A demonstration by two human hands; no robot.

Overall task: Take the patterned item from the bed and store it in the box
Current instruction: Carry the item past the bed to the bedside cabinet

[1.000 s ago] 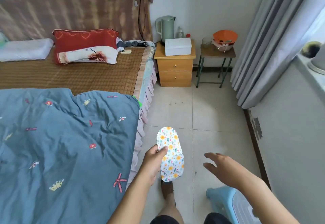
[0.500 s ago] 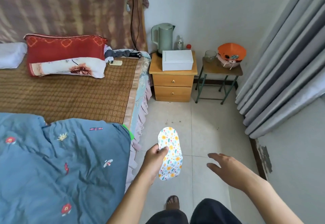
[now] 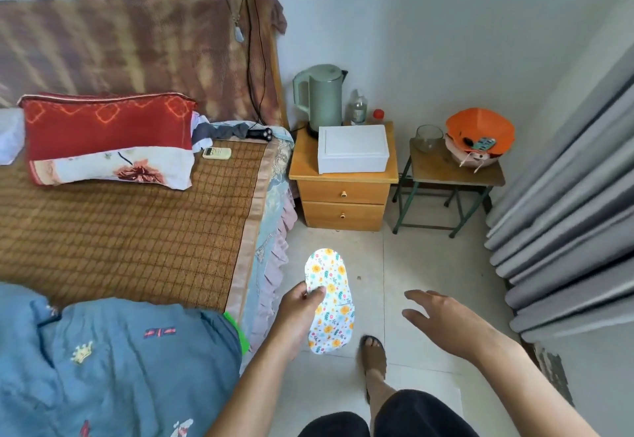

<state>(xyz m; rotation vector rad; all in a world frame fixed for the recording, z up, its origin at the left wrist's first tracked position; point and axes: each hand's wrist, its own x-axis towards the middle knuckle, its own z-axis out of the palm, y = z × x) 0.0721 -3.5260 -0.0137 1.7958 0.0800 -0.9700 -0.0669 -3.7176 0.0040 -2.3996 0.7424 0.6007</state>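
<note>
The floral insole (image 3: 330,301), a flat sole-shaped piece printed with yellow and orange flowers on white, hangs in the air over the tiled floor, off the bed and clear of it, pinched along its left edge between the thumb and fingers of the left hand (image 3: 297,313). Held by one side like that, it stands on its long axis with the printed face turned up toward the camera, probably because so thin a piece would flop if gripped at an end. The right hand (image 3: 442,316), just to the right of the insole and apart from it, is empty, its fingers spread and slightly curled, palm down; I take it to be kept free for opening the container. Ahead of both hands, well beyond the insole, the white box (image 3: 353,149) sits with its lid closed on the wooden nightstand (image 3: 343,193), beside a green kettle (image 3: 320,98). That closed lid is the likely reason one hand carries and the other waits. To the left of the left hand runs the bed (image 3: 137,230) with its woven mat, and nearer the left forearm a blue quilt (image 3: 113,361). A bare foot (image 3: 374,354) is planted below and between the hands, pointing toward the nightstand, so the carry looks underway with the box not yet reached.
</note>
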